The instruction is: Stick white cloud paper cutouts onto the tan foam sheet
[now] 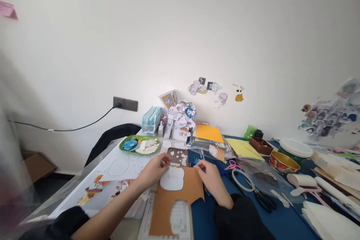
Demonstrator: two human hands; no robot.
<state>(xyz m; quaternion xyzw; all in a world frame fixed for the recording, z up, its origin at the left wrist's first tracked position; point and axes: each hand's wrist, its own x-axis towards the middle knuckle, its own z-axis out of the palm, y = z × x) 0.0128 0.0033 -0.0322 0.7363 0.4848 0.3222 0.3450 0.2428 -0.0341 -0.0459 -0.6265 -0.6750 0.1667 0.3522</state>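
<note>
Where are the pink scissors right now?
In the head view, the pink scissors lie on the blue table, just right of the right hand, beside a white ring.

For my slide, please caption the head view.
Two hands press a white cutout onto brown paper on a cluttered craft table.

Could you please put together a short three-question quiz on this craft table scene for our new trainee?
1. True or false: the green plate lies left of the orange paper.
2. What white shape lies on the brown card between the left hand and the right hand?
3. The pink scissors lie nearest: A) the pencil case B) the right hand C) the wall socket.

Key: 1 true. 2 a white paper cutout. 3 B.
</note>
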